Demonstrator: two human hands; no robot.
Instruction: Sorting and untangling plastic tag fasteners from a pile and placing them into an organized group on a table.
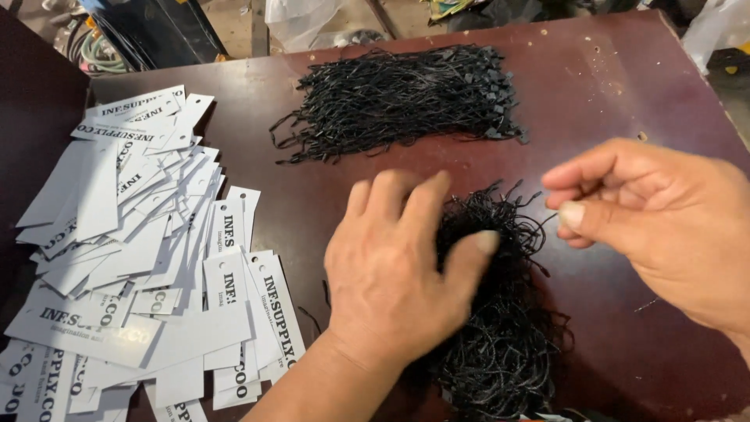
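Observation:
My left hand [394,270] rests palm down on a near pile of tangled black string loops [500,336], fingers spread over its top and thumb against the strands. My right hand [652,223] hovers just right of that pile with thumb and forefinger pinched together; a thin black strand seems to lead from the pile toward the pinch, though I cannot make it out for sure. A second, neater bundle of black string loops with small plastic ends [402,98] lies farther back on the dark red table [609,86].
A wide heap of white rectangular paper hang tags with black print [133,258] covers the table's left side. Beyond the far edge lie coiled hoses [98,51], a dark panel [160,27] and clear plastic bags [301,19].

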